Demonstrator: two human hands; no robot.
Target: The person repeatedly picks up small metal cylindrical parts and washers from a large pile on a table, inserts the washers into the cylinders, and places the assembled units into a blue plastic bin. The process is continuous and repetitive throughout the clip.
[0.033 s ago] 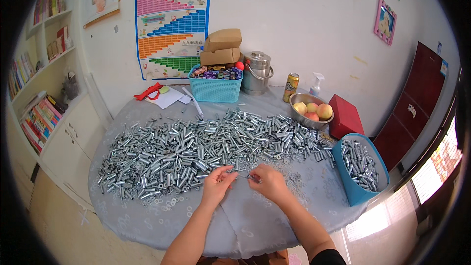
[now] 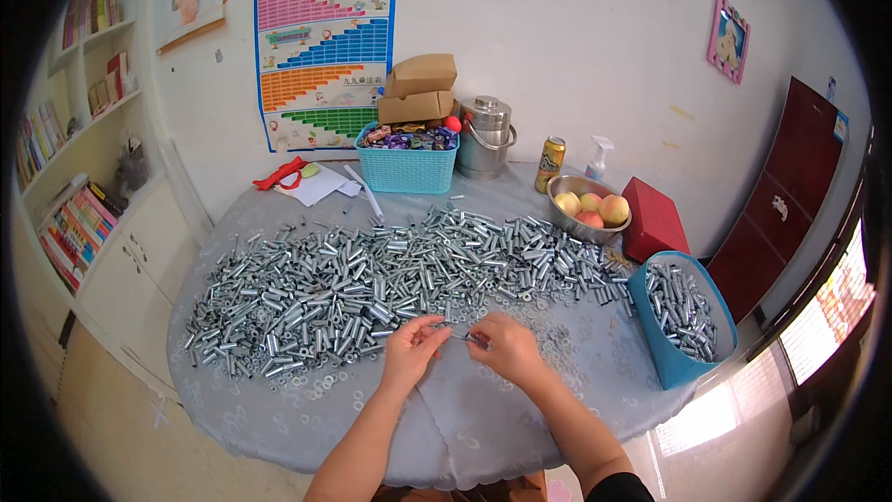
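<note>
Close together over the near middle of the table are my left hand (image 2: 414,346) and my right hand (image 2: 506,344). A thin metal screw (image 2: 456,336) spans the small gap between them. My left thumb and fingers pinch its left end. On the other side, my right fingers are closed on a small dark-looking metal piece (image 2: 480,341) at the screw's right end; its exact kind is partly hidden. Just beyond both hands spreads a wide heap of silvery metal sleeves (image 2: 325,288). Small flat washers (image 2: 557,344) lie scattered right of my right hand.
A blue bin (image 2: 664,353) of metal sleeves stands at the table's right edge. Behind the heap are a bowl (image 2: 587,228) of fruit, a red box (image 2: 653,221), a can (image 2: 549,165), a spray bottle (image 2: 599,158), a steel pot (image 2: 484,144) and a turquoise basket (image 2: 406,172).
</note>
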